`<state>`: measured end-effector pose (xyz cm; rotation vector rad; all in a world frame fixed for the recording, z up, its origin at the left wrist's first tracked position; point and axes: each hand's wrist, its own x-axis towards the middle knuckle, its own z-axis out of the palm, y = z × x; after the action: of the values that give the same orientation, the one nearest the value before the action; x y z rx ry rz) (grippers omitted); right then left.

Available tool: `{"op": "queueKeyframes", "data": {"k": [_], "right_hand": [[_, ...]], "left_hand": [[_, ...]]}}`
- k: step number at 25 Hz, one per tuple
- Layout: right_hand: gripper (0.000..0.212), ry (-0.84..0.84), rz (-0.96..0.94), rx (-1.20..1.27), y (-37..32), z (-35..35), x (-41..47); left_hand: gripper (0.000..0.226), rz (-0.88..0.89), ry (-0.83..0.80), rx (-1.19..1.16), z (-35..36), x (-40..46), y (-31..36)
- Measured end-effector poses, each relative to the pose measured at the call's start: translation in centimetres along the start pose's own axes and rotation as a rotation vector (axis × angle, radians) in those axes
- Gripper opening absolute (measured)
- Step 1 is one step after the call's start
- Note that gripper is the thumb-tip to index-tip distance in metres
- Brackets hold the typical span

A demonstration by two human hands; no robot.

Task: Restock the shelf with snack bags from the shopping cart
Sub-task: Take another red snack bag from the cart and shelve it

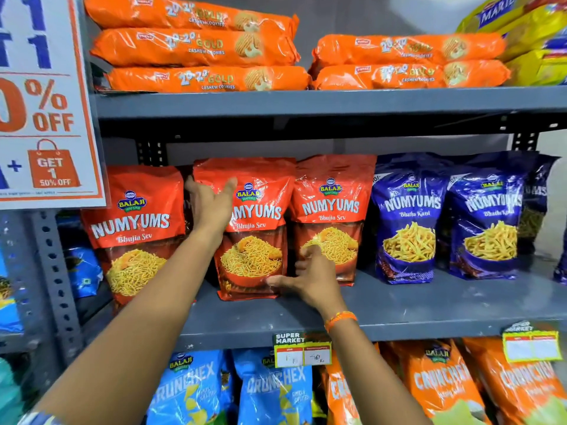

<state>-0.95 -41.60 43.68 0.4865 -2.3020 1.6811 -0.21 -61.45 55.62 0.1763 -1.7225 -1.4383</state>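
Snack bags (251,228) upright on grey shelf (399,305)

The middle snack bag (254,228) stands upright on the shelf (399,305), between the fingers of the two hands. The left hand (211,207) lies on its upper left part, and another bag (135,231) stands just left of those fingers. The right hand (310,279) touches its lower right edge; behind those fingers stands a third bag (333,216).
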Motion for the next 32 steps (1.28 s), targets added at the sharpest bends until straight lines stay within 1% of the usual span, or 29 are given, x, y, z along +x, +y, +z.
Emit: {"op": "queueKeyframes", "data": {"k": [1,3,4,5,6,7,10,12,15,17,24,27,32], "right_hand": [[0.098,0.092,0.014,0.043,0.4,-1.6,-0.2],[0.097,0.356,-0.01,0.0,1.8,-4.9,-0.1],[0.099,0.436,-0.01,-0.041,2.4,-6.5,0.2],[0.102,0.45,0.026,-0.091,2.9,-7.7,0.6],[0.107,0.413,0.073,-0.131,3.2,-8.5,1.1],[0.112,0.342,0.117,-0.139,3.7,-9.0,1.8],[0.121,0.152,0.146,-0.039,4.5,-9.5,3.2],[0.12,0.086,0.114,-0.037,4.8,-9.3,3.8],[0.105,0.017,0.075,-0.014,4.9,-9.2,4.4],[0.102,-0.008,0.043,-0.014,4.6,-9.5,4.5],[0.105,-0.036,-0.009,-0.019,5.4,-11.6,1.7],[0.105,-0.034,-0.018,-0.022,5.3,-12.2,0.6],[0.108,-0.013,-0.002,-0.061,4.8,-12.4,0.1]], "left_hand": [[0.11,-0.04,-0.052,-0.04,-0.5,-0.8,-1.3],[0.119,-0.116,-0.118,-0.026,-1.3,-2.7,-3.8],[0.12,-0.149,-0.153,-0.001,-1.6,-3.5,-5.1],[0.122,-0.187,-0.183,0.025,-1.9,-4.4,-6.1],[0.124,-0.225,-0.21,0.046,-2.1,-5.3,-7.1],[0.124,-0.259,-0.236,0.06,-2.2,-6.0,-8.1],[0.107,-0.29,-0.3,0.11,-2.8,-7.8,-9.8],[0.106,-0.268,-0.322,0.142,-3.1,-8.2,-10.1],[0.101,-0.218,-0.361,0.232,-3.8,-8.5,-9.2],[0.101,-0.199,-0.375,0.272,-4.1,-8.9,-8.8],[0.09,-0.124,-0.405,0.322,-5.7,-11.1,-7.3],[0.097,-0.138,-0.419,0.335,-6.4,-11.4,-7.0],[0.095,-0.168,-0.433,0.323,-6.4,-11.4,-6.9]]}}
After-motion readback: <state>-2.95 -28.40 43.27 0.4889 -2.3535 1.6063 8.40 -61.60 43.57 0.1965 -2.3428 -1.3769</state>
